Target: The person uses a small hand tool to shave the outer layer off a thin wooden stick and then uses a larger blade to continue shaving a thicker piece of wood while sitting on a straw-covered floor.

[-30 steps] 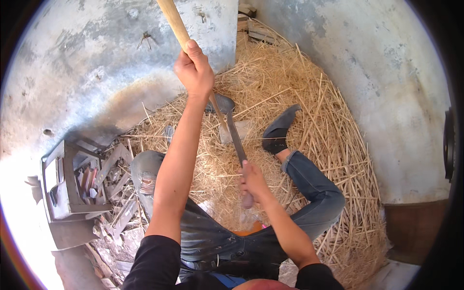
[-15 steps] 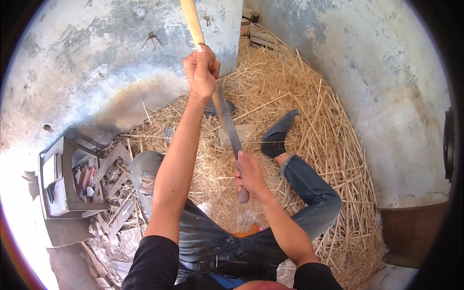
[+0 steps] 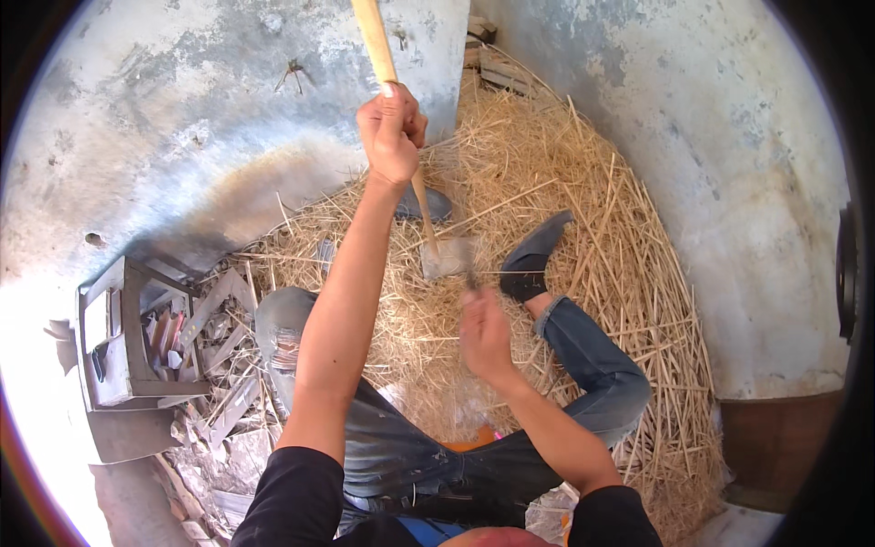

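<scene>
- The left hand (image 3: 392, 134) has its grip wrapped around the wooden pole (image 3: 375, 41); the pole slants, and its lower end seems to stand on the small block (image 3: 441, 264) in the straw (image 3: 638, 283).
- The right hand (image 3: 488, 333) has its grip curled around the handle end of the dark blade (image 3: 471, 275), near the block; blur hides the blade's exact outline.
- Risk 1: if the blade glances off the pole, it could reach 1 of the 2 dark shoes: the left shoe (image 3: 438, 205) is just behind the pole, the right shoe (image 3: 540, 248) beside the block.
- Risk 2: the block lies on loose straw, so it could tilt under pressure and let the pole slide.
- Risk 3: a stroke begun too high could touch the left hand.
- Compared with 0.5 s ago, the blade no longer lies along the pole below the left hand; it is lower, blurred, to the pole's right.
</scene>
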`<move>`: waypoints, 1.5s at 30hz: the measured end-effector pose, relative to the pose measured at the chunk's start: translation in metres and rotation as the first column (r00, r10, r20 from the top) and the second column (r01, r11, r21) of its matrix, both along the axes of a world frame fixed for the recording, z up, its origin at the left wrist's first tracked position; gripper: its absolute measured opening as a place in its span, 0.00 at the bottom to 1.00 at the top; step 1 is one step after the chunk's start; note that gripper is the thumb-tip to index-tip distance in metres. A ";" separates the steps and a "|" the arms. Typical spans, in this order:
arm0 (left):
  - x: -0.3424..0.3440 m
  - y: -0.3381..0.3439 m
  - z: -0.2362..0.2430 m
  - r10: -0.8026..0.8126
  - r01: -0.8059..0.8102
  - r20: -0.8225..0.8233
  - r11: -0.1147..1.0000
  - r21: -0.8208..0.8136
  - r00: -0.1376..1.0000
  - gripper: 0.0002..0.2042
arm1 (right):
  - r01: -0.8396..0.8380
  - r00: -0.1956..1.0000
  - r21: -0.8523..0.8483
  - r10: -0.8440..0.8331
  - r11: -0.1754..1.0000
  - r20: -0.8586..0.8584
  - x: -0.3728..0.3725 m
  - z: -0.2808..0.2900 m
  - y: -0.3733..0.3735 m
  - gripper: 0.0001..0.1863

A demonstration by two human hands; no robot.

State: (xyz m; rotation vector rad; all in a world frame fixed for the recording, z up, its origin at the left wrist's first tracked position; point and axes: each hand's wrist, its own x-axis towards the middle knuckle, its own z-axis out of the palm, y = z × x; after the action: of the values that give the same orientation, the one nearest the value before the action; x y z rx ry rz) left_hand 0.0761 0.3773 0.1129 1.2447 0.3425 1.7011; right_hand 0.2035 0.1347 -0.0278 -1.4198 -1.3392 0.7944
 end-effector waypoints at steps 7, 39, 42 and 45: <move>-0.006 -0.012 -0.006 0.027 -0.026 -0.027 0.999 0.028 0.999 0.26 | -0.073 0.986 -0.322 0.020 0.944 -0.163 0.033 0.072 0.019 0.19; -0.002 -0.003 -0.011 0.530 -0.533 -0.117 0.846 0.016 0.840 0.23 | -0.019 1.000 -0.653 0.008 0.757 -0.021 -0.003 -0.175 -0.041 0.21; 0.010 0.000 -0.008 0.528 -0.525 -0.093 0.849 0.055 0.844 0.23 | 0.029 0.999 -0.646 -0.031 0.762 0.009 0.031 -0.136 -0.040 0.23; -0.003 0.002 -0.010 0.512 -0.512 -0.061 0.859 0.024 0.857 0.23 | 0.092 0.994 -0.384 -0.109 0.919 -0.022 0.030 -0.074 -0.002 0.22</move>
State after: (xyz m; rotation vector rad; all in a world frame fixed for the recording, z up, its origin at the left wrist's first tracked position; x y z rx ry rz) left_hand 0.0731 0.3791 0.1026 1.2891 0.7652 2.1107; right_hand 0.2337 0.1331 -0.1022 -1.7496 -1.1047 1.0527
